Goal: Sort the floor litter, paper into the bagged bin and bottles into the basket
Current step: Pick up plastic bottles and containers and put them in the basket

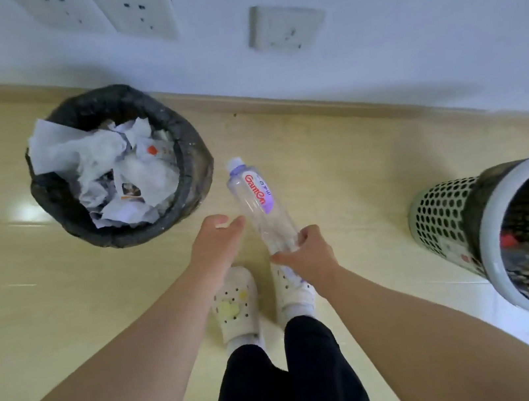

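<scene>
My right hand grips the bottom end of a clear plastic bottle with a purple label and a white cap, held above the floor with the cap pointing away from me. My left hand hangs beside it, fingers relaxed and holding nothing. The bin with a black bag stands at the left, full of crumpled white paper. A perforated basket with a pale rim stands at the right; bottles with red and green caps show inside it.
Pale yellow floor tiles stretch between the two containers. A white wall with several sockets runs along the far side, above a beige skirting. My feet in white clogs stand below the hands.
</scene>
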The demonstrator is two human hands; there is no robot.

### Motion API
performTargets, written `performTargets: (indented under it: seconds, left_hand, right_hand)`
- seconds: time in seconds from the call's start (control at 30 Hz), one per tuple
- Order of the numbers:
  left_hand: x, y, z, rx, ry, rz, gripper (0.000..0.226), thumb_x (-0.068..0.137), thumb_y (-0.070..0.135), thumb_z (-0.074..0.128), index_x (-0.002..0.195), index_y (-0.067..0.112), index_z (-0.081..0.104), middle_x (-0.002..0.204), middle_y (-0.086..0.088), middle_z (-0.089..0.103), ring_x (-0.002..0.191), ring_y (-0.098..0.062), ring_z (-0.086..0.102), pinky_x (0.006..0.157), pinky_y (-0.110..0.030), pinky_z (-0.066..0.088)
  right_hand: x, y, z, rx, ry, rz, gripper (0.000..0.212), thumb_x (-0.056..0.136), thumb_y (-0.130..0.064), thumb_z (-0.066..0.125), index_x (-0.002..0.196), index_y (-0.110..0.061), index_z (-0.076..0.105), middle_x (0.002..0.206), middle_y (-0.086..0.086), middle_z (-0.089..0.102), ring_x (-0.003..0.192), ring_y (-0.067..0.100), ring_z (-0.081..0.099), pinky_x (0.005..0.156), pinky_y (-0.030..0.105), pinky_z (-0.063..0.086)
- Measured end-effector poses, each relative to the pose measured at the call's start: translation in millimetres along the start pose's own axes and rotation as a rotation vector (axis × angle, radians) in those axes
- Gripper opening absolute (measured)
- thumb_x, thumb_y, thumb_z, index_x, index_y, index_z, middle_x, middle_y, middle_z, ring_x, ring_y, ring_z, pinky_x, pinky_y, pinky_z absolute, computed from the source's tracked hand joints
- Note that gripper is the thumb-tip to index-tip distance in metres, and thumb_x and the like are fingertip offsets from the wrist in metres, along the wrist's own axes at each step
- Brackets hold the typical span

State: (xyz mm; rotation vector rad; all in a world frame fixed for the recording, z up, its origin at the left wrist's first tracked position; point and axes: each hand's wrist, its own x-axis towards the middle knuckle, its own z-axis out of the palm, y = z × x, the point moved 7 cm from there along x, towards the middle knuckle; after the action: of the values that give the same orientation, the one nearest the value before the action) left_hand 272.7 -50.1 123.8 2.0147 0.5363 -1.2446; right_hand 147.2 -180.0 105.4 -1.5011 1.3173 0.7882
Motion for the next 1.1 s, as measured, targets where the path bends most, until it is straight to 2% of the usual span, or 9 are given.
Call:
performTargets:
  seconds: [0.07, 0.13, 0.2, 0.33, 0.4, 0.53, 0.73, 0.93, 1.1]
  left_hand:
    - [-17, 24, -9, -0.069, -0.004, 0.030, 0.057, 0.080, 0.048, 0.064, 0.124, 0.015, 0.048, 0.113, -0.017, 0.059, 0.107, -0.034, 0.058, 0.092, -0.044, 0.047]
    - [-51, 61, -19, -0.092, -0.001, 0.138, 0.040, 0.082, 0.044, 0.066, 0.103, 0.012, 0.053, 0.085, -0.015, 0.056, 0.078, -0.030, 0.056, 0.068, -0.033, 0.047]
    - [-72, 85, -26, -0.107, -0.008, 0.187, 0.021, 0.089, 0.036, 0.061, 0.085, 0.018, 0.052, 0.072, -0.002, 0.050, 0.062, -0.015, 0.044, 0.057, -0.025, 0.036]
    - [-113, 120, -16, -0.057, -0.114, 0.252, 0.027, 0.088, 0.039, 0.061, 0.095, 0.013, 0.055, 0.070, -0.002, 0.046, 0.052, -0.012, 0.033, 0.048, -0.024, 0.026]
    - [-130, 136, -10, -0.064, -0.093, 0.281, 0.029, 0.087, 0.040, 0.061, 0.097, 0.014, 0.054, 0.075, -0.002, 0.051, 0.055, -0.012, 0.038, 0.050, -0.023, 0.029]
    - [-158, 164, 22, -0.039, -0.068, 0.342, 0.018, 0.091, 0.038, 0.056, 0.080, 0.025, 0.052, 0.079, 0.003, 0.052, 0.062, -0.010, 0.043, 0.053, -0.022, 0.032]
    - [-207, 191, 120, 0.102, -0.193, 0.494, 0.016, 0.088, 0.029, 0.063, 0.079, 0.021, 0.053, 0.076, 0.002, 0.055, 0.067, -0.008, 0.054, 0.064, -0.019, 0.046]
    - [-259, 201, 253, 0.159, -0.236, 0.596, 0.016, 0.086, 0.028, 0.066, 0.084, 0.024, 0.051, 0.089, 0.000, 0.060, 0.083, -0.019, 0.062, 0.076, -0.034, 0.054]
    - [-277, 201, 341, 0.357, -0.084, 0.710, 0.021, 0.084, 0.037, 0.067, 0.090, 0.024, 0.052, 0.081, 0.010, 0.056, 0.080, -0.018, 0.054, 0.073, -0.031, 0.043]
  right_hand:
    - [-27, -11, -12, -0.021, -0.017, -0.065, 0.053, 0.065, -0.033, 0.077, 0.097, -0.021, 0.036, 0.086, -0.003, 0.046, 0.093, 0.028, 0.052, 0.085, 0.042, 0.047]
    - [-64, -19, -34, -0.037, -0.032, -0.121, 0.054, 0.065, -0.032, 0.077, 0.099, -0.023, 0.036, 0.098, 0.000, 0.049, 0.095, 0.027, 0.051, 0.083, 0.037, 0.044]
    - [-88, -26, -48, -0.093, -0.023, -0.187, 0.054, 0.067, -0.029, 0.076, 0.101, -0.023, 0.035, 0.104, 0.003, 0.050, 0.098, 0.027, 0.051, 0.083, 0.036, 0.044]
    - [-141, -32, -96, -0.163, 0.127, -0.284, 0.052, 0.074, -0.028, 0.072, 0.113, -0.016, 0.040, 0.094, -0.002, 0.046, 0.089, 0.022, 0.048, 0.083, 0.035, 0.044]
    - [-158, -29, -115, -0.151, 0.169, -0.308, 0.054, 0.075, -0.028, 0.071, 0.117, -0.016, 0.040, 0.093, -0.004, 0.044, 0.091, 0.022, 0.047, 0.087, 0.033, 0.042]
    - [-171, -8, -156, -0.095, 0.225, -0.302, 0.063, 0.072, -0.029, 0.075, 0.124, -0.017, 0.041, 0.107, 0.001, 0.051, 0.105, 0.025, 0.049, 0.093, 0.034, 0.038]
    - [-167, 65, -226, -0.022, 0.347, -0.239, 0.073, 0.075, -0.033, 0.075, 0.137, -0.024, 0.037, 0.132, -0.001, 0.051, 0.120, 0.023, 0.043, 0.099, 0.035, 0.036]
    - [-153, 163, -314, 0.030, 0.439, -0.140, 0.071, 0.080, -0.022, 0.068, 0.141, -0.025, 0.031, 0.139, 0.000, 0.041, 0.125, 0.026, 0.038, 0.101, 0.036, 0.034]
    - [-135, 250, -372, 0.147, 0.407, 0.027, 0.066, 0.084, -0.016, 0.057, 0.142, -0.022, 0.028, 0.141, 0.004, 0.038, 0.124, 0.026, 0.040, 0.096, 0.036, 0.039]
